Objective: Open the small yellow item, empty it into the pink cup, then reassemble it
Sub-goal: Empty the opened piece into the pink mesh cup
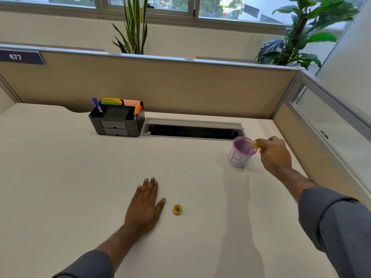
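Observation:
The small yellow item is in two pieces. Its yellow cap part [177,209], with a dark opening, lies on the white desk just right of my left hand [145,205], which rests flat with fingers spread and holds nothing. My right hand [275,155] grips the translucent yellow container part [256,145] and holds it tilted over the rim of the pink mesh cup [241,155] at the desk's right side. The cup has a white paper label with letters on it. What is inside the cup is not visible.
A black desk organiser [117,119] with pens and sticky notes stands at the back. Beside it is an open cable tray slot [192,130]. Beige partition walls [180,87] enclose the desk at the back and right.

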`<state>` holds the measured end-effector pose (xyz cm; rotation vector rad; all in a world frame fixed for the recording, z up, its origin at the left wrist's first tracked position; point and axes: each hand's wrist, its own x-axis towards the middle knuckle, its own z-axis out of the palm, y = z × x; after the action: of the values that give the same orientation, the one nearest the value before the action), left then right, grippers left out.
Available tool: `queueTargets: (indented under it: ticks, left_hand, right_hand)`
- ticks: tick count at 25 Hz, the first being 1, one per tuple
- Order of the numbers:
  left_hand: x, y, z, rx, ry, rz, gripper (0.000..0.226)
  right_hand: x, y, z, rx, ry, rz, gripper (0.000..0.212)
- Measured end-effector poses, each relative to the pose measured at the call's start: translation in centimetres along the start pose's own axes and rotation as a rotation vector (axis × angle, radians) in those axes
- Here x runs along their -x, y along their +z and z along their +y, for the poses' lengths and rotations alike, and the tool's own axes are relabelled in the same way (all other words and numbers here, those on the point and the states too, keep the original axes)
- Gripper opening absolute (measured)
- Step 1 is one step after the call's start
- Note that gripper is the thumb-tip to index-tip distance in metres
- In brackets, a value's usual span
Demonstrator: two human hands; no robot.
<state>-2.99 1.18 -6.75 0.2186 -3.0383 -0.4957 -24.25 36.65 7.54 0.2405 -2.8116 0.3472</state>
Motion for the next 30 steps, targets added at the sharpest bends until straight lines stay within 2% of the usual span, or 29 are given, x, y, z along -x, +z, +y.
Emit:
queueTargets:
  ticks: [7, 25, 30]
  left_hand:
    - [0.0, -0.2, 0.2, -0.020, -0.001, -0.005, 0.069]
    - [0.0, 0.0, 0.0, 0.007, -0.002, 0.001, 0.069]
    - [0.0, 0.1, -0.1, 0.010, 0.002, 0.004, 0.069]
  right_hand:
    - [-1.0, -0.3, -1.4, 0.161, -0.146, -0.044, 0.030]
    - [-1.6, -1.5, -2.1, 0.229, -0.130, -0.087, 0.033]
    - [-1.7, -1.6, -1.9, 0.292, -0.192, -0.090, 0.039]
